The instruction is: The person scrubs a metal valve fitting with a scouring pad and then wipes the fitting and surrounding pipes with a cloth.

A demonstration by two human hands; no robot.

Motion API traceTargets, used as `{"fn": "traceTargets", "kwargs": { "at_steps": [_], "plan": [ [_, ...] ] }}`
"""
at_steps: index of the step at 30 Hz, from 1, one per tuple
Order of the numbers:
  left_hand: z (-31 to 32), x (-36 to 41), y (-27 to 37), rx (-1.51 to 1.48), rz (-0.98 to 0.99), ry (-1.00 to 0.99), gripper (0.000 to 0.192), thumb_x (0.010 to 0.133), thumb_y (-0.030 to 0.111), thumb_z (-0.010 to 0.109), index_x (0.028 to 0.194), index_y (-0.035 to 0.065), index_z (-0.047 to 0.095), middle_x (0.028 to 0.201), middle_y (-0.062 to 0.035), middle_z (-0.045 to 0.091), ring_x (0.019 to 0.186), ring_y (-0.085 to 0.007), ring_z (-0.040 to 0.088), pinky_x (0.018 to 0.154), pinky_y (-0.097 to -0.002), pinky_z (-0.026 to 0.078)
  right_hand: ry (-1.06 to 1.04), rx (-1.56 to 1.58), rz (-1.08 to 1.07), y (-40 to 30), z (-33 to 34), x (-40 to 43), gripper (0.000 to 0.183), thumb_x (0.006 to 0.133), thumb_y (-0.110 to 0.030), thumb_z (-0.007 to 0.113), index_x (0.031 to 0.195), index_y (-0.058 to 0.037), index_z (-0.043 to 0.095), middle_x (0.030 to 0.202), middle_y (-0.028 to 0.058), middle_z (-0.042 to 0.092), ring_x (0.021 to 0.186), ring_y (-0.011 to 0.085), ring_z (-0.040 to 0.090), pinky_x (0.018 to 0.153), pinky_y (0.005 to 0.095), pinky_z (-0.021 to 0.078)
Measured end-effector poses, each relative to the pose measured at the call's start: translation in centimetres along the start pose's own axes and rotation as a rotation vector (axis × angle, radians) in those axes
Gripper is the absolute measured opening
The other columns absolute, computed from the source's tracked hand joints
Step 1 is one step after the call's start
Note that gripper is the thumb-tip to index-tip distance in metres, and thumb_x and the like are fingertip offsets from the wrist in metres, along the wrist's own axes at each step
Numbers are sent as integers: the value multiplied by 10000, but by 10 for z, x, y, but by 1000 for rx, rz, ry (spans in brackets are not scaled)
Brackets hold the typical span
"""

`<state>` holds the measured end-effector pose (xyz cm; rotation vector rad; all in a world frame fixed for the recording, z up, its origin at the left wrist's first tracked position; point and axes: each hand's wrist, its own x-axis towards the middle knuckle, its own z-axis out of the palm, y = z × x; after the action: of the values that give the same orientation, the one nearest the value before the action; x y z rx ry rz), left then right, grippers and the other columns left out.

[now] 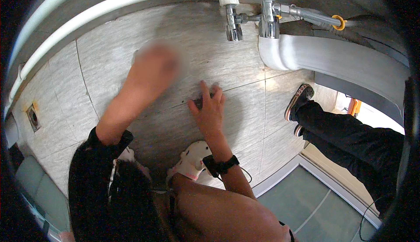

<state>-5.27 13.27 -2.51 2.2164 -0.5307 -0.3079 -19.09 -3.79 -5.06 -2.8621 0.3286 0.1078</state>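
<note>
My left hand [158,58] is a blur over the grey tiled floor [131,35]. A pale edge shows at its left side; whether the hand holds anything cannot be made out. To its lower right, my right hand [210,107] reaches down with its fingers spread, touching or just above the tiles. Under those fingers is a small dark patch [199,103], partly covered; it may be a thing or a shadow. A black band [226,165] circles my right wrist, beside a white slipper [193,158] on my foot.
White pipes [131,4] run along the wall. Chrome angle valves [269,25] hang above a wide grey drainpipe [338,50]. Another person's dark trousers [341,130] and black clog [302,99] are at right. A rusty floor drain [33,117] lies at left, a metal threshold [331,183] at lower right.
</note>
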Motion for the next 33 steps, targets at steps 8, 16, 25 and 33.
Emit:
{"fn": "traceTargets", "kwargs": {
  "at_steps": [8,16,25,33],
  "plan": [
    [4,3,4,13,71,14,217,820,149,601,990,16,576,997,-194,562,932,-378,564,799,-455,477,-26,328,237,6,0,-15,511,745,-19,644,1224,-46,470,1126,170,481,1056,341,511,908,411,445],
    [-5,41,52,-627,33,137,343,905,273,606,1090,-3,522,1061,-185,610,937,-301,612,779,-387,489,672,811,104,10,-94,53,490,753,102,570,1183,-38,381,1081,110,493,1023,209,514,933,342,421],
    [1,101,106,-889,-51,-60,338,953,332,537,1102,30,564,893,-43,624,855,-122,580,799,-297,456,812,962,-72,-21,-157,83,399,851,75,560,1226,-10,453,1145,145,536,964,189,599,786,321,569],
    [8,111,106,-1048,-2,-82,320,864,262,652,1022,-5,576,845,-54,629,744,-119,572,653,-285,465,742,404,-88,-28,-193,124,255,890,32,548,1136,3,606,1176,116,499,975,171,588,780,311,570]
  ]
}}
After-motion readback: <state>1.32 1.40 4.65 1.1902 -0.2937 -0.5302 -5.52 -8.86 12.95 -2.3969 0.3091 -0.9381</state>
